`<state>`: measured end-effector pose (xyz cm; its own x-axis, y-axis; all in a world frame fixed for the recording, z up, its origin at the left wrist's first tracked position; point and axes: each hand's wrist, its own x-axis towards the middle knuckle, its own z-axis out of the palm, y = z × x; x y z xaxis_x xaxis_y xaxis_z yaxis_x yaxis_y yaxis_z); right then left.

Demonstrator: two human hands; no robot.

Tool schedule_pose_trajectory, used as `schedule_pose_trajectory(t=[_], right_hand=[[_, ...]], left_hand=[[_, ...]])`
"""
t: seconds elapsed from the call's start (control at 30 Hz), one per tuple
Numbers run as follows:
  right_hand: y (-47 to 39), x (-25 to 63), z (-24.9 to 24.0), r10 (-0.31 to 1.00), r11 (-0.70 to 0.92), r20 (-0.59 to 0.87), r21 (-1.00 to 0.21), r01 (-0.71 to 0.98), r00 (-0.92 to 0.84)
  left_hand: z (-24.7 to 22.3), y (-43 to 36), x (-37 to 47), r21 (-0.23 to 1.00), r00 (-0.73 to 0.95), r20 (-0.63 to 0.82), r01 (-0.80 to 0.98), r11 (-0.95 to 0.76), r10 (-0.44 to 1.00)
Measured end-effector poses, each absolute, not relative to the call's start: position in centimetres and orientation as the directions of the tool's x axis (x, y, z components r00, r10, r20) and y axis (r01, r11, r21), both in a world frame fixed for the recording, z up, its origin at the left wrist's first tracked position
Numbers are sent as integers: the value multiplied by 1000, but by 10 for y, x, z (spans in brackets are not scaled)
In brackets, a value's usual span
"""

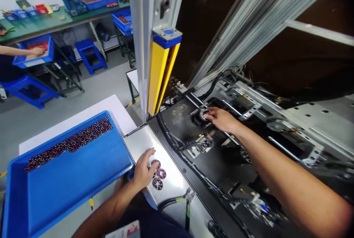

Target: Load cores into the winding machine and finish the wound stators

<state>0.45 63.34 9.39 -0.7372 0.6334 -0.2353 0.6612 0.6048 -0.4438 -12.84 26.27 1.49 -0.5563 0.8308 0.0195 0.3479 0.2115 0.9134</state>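
My left hand [144, 170] rests over the bright metal ledge [141, 138], thumb and fingers apart, at a small group of round slotted parts [161, 173]. One part is partly covered by its thumb. Farther right, my right hand [218, 117] reaches into the machine, its fingertips pinched on a round part at a dark circular holder [197, 119]. Left of the ledge, a blue tray [80, 179] holds a band of many similar black and red parts [69, 142] along its far side.
Green-handled cutters [188, 203] lie on the ledge's near end. A yellow post [159, 72] stands on the frame ahead. Cables [190, 162] run along the machine's edge. Another person's hand [37, 51] is in a blue bin at far left.
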Motion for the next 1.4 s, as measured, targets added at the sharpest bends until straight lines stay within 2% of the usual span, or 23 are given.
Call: schedule_pose_trajectory(t=[0.23,0.4,0.5,0.73,0.9,1.03,1.1,1.17,1.23,1.27,1.33,1.4], right_hand=[[614,-7,114,653,625,-216,-386,678,-726],[612,0,120,687,660,-110,-318,680,-718],[604,15,122,664,703,-54,-294,647,-746],[593,38,119,530,796,-76,-298,526,-845],[593,32,116,529,801,-67,-288,524,-846],[584,31,152,559,800,47,-294,523,-828],[564,47,183,596,790,158,-291,540,-787],[525,80,209,598,801,344,-294,522,-724],[470,121,217,512,855,602,-291,429,-613],[438,143,211,497,861,655,-295,413,-568],[377,179,182,556,828,594,-331,453,-582],[328,202,139,674,738,426,-354,574,-604]], left_hand=[[5,258,-131,905,-574,29,362,222,818],[-4,266,-141,905,-578,44,369,213,815],[-4,267,-143,896,-572,58,391,210,818],[-4,267,-143,868,-556,61,439,230,829],[-2,268,-145,851,-546,56,464,247,836],[3,271,-147,830,-546,59,493,263,836],[6,274,-149,822,-546,69,505,263,835],[7,277,-151,821,-541,81,512,252,837],[7,280,-152,826,-532,90,512,235,842],[8,282,-153,831,-527,94,509,225,845],[10,282,-154,845,-526,110,497,199,843],[18,281,-153,859,-542,146,485,166,828]])
